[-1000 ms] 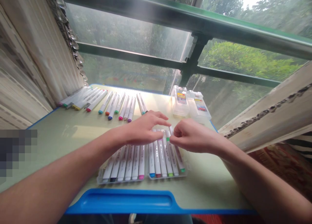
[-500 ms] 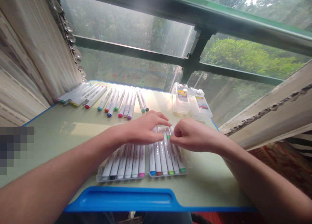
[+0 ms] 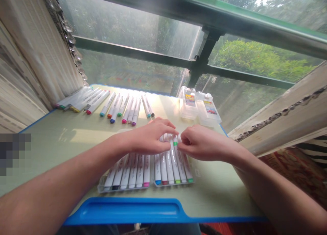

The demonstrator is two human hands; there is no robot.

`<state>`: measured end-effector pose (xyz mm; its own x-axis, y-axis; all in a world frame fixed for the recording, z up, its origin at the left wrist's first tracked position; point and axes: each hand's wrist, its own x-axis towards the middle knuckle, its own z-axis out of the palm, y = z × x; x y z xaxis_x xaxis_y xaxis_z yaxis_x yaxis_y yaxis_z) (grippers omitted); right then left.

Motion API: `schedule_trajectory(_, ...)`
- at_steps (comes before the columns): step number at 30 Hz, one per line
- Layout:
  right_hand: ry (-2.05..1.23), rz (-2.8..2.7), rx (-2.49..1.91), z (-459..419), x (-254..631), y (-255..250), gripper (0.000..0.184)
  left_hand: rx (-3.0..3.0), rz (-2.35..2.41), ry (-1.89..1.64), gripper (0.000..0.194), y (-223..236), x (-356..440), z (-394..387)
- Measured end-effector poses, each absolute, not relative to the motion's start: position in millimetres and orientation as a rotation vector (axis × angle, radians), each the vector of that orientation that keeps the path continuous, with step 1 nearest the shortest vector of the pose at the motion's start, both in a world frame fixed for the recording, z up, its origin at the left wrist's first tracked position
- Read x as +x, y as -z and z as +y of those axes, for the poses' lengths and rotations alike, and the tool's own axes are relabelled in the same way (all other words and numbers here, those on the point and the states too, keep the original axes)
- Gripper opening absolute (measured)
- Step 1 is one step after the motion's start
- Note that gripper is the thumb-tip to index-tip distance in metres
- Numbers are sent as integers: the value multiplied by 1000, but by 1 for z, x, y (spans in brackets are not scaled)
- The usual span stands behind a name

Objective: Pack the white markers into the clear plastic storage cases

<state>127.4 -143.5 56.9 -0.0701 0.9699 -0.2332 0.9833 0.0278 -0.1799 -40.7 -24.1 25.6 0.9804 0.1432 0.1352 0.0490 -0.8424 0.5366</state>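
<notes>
My left hand [image 3: 150, 136] reaches over the two clear marker cases, its thumb and fingers apart above the upper ends of the markers. Close to its fingertips, my right hand [image 3: 204, 143] is closed, fingers curled and thumb tip at the tops of the markers in the right case [image 3: 176, 184]. Whatever lies inside that grip is hidden. A white marker with green bands [image 3: 175, 160] shows between the hands. White markers fill the left case [image 3: 122, 189] in a row; my left hand and forearm cover their upper parts.
Several loose white markers [image 3: 116, 107] with coloured caps lie along the table's far side. Two clear empty-looking cases [image 3: 188, 107] with labels stand at the back right, by the window [image 3: 143, 54]. A blue tray edge [image 3: 130, 209] runs along the front.
Both hands keep nearly the same pose over the right case. The whole view has shifted slightly, and the table's things sit a little farther left.
</notes>
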Motion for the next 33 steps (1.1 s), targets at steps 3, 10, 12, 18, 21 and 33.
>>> schedule_trajectory(3,496,2235,2094,-143,128,-58,35,2575,139,-235,40,-26,-41,-26)
schedule_trajectory(10,563,2259,2046,-143,127,-62,34,2579,129,-240,45,-28,-41,-27)
schedule_trajectory(12,574,2267,2041,-145,128,-65,35,2583,124,-235,45,-28,-41,-27)
schedule_trajectory(18,688,2295,2084,-154,146,-83,33,2583,140,-185,46,-31,-42,-29)
schedule_trajectory(21,812,2238,2048,-152,155,-86,42,2594,138,-173,48,-32,-42,-29)
schedule_trajectory(33,980,2159,1987,-129,170,-64,48,2616,139,-154,47,-31,-42,-28)
